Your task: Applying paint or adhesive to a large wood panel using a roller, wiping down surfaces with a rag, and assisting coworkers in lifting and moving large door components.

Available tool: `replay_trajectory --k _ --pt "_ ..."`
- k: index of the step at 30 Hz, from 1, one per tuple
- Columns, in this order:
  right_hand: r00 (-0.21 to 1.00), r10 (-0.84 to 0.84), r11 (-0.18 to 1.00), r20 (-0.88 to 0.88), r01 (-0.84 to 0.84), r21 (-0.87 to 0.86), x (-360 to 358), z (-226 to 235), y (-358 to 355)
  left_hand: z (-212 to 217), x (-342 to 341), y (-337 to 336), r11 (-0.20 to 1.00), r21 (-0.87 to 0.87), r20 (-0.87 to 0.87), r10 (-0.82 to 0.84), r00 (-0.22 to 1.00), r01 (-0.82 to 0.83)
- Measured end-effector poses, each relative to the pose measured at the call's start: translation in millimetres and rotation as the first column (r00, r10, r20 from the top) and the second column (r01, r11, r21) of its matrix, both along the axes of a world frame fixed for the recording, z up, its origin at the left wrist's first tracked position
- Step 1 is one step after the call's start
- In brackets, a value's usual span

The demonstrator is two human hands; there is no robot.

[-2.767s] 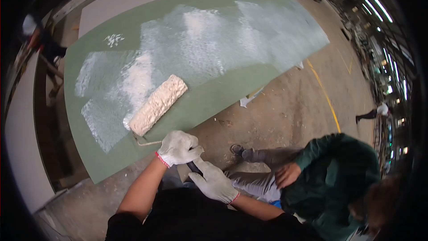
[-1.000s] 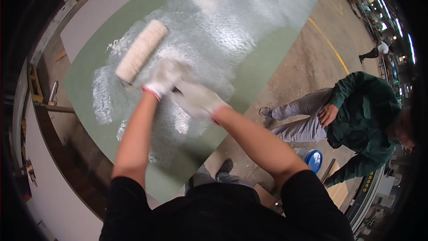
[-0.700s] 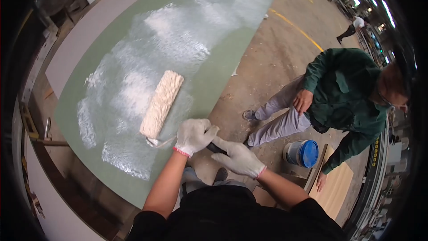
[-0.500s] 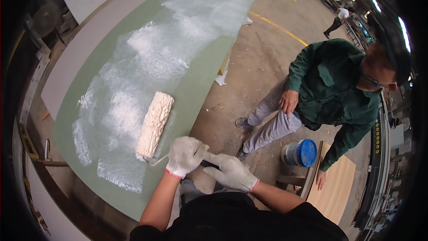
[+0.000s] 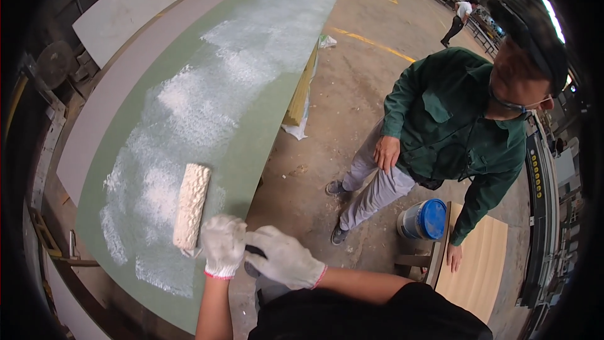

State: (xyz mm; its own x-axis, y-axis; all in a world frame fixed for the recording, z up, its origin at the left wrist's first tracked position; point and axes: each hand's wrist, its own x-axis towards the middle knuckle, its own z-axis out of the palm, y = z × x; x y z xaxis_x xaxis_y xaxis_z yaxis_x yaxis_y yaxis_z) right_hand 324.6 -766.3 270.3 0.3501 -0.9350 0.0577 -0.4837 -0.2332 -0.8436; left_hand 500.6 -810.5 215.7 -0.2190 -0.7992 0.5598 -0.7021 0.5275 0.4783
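Gripping the dark handle of a paint roller, both hands wear white knit gloves: left hand closed round the handle near the roller end, right hand closed round it just behind, the two touching, low centre of frame. Roller is cream-coloured, lying on the green board at lower left, roughly lengthwise along it. Board runs from lower left up to top centre, smeared with patchy white glue over most of its middle. Pale panel lies beside the board on its left edge. Concrete floor to the right. Another person in a green jacket bends forward at right, one hand on a thigh, other hand on a light wooden sheet. Blue-lidded bucket sits near that person's feet.
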Motion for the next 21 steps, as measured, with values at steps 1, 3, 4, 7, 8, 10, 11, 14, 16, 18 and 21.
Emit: replay_trajectory --k 1,3,4,7,8,10,11,14,16,18,21 --pt "1.000 0.012 0.999 0.006 -0.012 0.043 3.7 3.8 -2.5 -3.3 3.3 -0.6 1.000 -0.010 0.001 -0.005 1.000 0.005" --pt "1.000 0.029 0.999 0.003 -0.029 0.043 8.4 -4.5 -8.8 -3.3 9.9 -5.4 0.983 0.179 -0.093 -0.017 0.996 0.033" --pt "1.000 0.000 0.999 0.005 0.000 0.039 8.2 -9.1 -14.5 1.3 10.7 -7.4 0.976 0.212 -0.071 -0.022 0.997 0.037" --pt "0.999 -0.032 0.999 0.032 0.034 -0.039 23.1 -13.6 -22.6 -14.4 30.8 -21.9 0.991 0.122 0.034 -0.067 0.997 0.062" --pt "0.998 -0.016 0.999 0.060 0.018 -0.041 26.5 -10.6 -28.0 -3.5 33.9 -26.5 0.983 0.177 0.164 -0.088 0.983 0.058" --pt "0.991 -0.003 0.997 0.135 0.012 -0.073 27.1 -13.4 -34.6 0.0 35.8 -30.8 0.988 0.133 0.169 -0.098 0.981 0.075" --pt "0.985 -0.011 0.998 0.172 0.021 -0.056 29.8 -14.1 -34.9 0.3 42.0 -31.4 0.981 0.181 0.183 -0.101 0.978 0.067" --pt "0.990 -0.027 0.999 0.141 0.033 -0.043 21.8 -16.2 -41.1 7.7 40.6 -32.6 0.976 0.200 0.263 -0.139 0.955 0.087" --pt "0.989 0.008 1.000 0.147 -0.006 -0.014 16.0 -20.3 -45.7 1.6 34.6 -35.0 0.986 0.152 0.339 -0.123 0.933 0.074" --pt "0.990 0.031 1.000 0.138 -0.030 -0.011 9.6 -18.8 -52.3 -10.9 34.1 -34.8 0.993 0.116 0.275 -0.048 0.960 0.016" --pt "0.990 0.005 0.995 0.143 0.008 -0.096 -6.3 -13.1 -62.0 -1.3 14.1 -31.2 0.995 0.082 0.475 0.008 0.880 -0.054"
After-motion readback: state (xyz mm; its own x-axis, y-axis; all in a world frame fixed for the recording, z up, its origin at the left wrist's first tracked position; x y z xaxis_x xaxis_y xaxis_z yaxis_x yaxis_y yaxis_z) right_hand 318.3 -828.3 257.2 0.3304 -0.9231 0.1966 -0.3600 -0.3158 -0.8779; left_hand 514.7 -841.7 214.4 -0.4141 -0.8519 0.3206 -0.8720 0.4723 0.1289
